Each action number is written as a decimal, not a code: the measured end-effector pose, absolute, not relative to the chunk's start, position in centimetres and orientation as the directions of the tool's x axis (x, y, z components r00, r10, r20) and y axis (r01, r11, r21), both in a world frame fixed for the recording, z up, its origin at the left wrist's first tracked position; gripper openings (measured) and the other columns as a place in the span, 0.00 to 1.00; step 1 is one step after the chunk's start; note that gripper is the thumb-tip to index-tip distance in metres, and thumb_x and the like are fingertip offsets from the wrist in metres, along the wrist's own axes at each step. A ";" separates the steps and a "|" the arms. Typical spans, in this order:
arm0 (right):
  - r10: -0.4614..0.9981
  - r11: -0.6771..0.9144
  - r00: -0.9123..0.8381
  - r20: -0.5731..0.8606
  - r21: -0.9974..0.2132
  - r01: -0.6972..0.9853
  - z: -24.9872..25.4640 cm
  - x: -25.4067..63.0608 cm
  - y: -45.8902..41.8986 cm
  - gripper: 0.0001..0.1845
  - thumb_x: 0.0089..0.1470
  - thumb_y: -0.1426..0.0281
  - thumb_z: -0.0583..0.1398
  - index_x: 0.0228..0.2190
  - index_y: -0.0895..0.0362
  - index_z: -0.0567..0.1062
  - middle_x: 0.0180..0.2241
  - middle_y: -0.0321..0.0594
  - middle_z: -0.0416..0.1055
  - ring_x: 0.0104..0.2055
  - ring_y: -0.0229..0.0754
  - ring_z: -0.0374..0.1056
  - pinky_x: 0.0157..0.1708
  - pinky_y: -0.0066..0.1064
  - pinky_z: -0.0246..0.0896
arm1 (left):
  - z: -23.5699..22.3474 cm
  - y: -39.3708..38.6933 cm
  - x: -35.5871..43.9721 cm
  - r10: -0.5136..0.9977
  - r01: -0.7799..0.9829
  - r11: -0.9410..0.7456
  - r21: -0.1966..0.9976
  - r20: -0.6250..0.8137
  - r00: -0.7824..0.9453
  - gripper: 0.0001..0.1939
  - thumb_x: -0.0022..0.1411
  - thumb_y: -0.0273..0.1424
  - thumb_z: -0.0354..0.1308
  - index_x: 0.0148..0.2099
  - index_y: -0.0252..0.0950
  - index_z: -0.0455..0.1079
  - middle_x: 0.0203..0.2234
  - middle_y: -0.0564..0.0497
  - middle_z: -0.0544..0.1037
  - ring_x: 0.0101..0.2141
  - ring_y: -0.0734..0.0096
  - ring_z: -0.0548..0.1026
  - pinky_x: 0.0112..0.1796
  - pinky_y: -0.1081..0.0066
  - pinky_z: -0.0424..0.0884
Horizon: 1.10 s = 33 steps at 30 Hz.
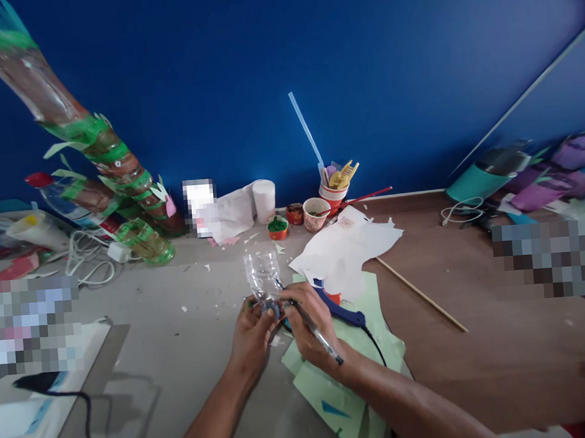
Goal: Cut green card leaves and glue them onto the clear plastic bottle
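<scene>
A clear plastic bottle piece [262, 271] is gripped near its narrow end by my left hand [250, 329]. Its wide end points away from me, toward the wall. In my right hand [309, 318] is a pen [318, 337], its tip up against the side of the plastic. Just right of my right hand lies a blue glue gun [341, 309] with a black cord, resting on pale green paper sheets [334, 389]. White torn paper [349, 242] lies beyond it. My fingers hide part of the bottle's narrow end.
Paint cups [278, 227] and a cup of tools [333, 193] stand by the blue wall. A wooden stick [423, 294] lies at right. Left stands a tall brown-and-green bottle model [118, 158] near a white cable [92, 259]. Paper scraps dot the grey tabletop [182, 367].
</scene>
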State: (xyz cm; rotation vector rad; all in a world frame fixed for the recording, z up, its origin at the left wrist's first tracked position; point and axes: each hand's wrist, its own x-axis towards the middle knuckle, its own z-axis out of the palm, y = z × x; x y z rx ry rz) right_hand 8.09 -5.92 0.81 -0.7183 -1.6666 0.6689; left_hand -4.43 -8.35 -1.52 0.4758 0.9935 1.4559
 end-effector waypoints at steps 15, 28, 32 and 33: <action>0.748 0.661 -0.169 0.641 -0.744 0.102 0.6 8.2 -5.9 0.15 0.56 0.78 0.53 0.44 0.55 0.69 0.36 0.43 0.69 0.41 0.43 0.67 0.40 0.37 0.66 | -1.9 -8.4 -4.4 0.955 -0.614 0.110 0.782 -0.255 -0.154 0.18 0.45 0.31 0.70 0.37 0.38 0.66 0.31 0.54 0.79 0.33 0.72 0.77 0.37 0.71 0.72; 0.748 0.660 -0.169 0.642 -0.746 0.090 0.7 8.2 -5.8 0.15 0.55 0.80 0.53 0.43 0.55 0.69 0.37 0.42 0.68 0.41 0.42 0.66 0.41 0.36 0.65 | -1.7 -8.5 -4.3 0.955 -0.603 0.097 0.792 -0.245 -0.168 0.18 0.44 0.32 0.70 0.37 0.37 0.68 0.32 0.53 0.79 0.33 0.71 0.76 0.36 0.71 0.71; 0.750 0.659 -0.155 0.643 -0.748 0.083 0.6 8.2 -5.8 0.16 0.55 0.80 0.53 0.43 0.55 0.69 0.37 0.42 0.68 0.41 0.41 0.66 0.41 0.36 0.65 | -1.8 -8.4 -4.4 0.954 -0.613 0.097 0.784 -0.250 -0.168 0.18 0.44 0.32 0.71 0.37 0.37 0.69 0.31 0.53 0.79 0.33 0.72 0.76 0.37 0.71 0.71; 0.751 0.657 -0.154 0.642 -0.749 0.080 0.6 8.2 -5.8 0.16 0.55 0.81 0.53 0.43 0.55 0.69 0.37 0.42 0.68 0.41 0.41 0.66 0.41 0.35 0.65 | -1.8 -8.4 -4.4 0.953 -0.614 0.101 0.783 -0.254 -0.167 0.18 0.44 0.32 0.71 0.37 0.37 0.69 0.31 0.53 0.79 0.34 0.72 0.76 0.37 0.71 0.71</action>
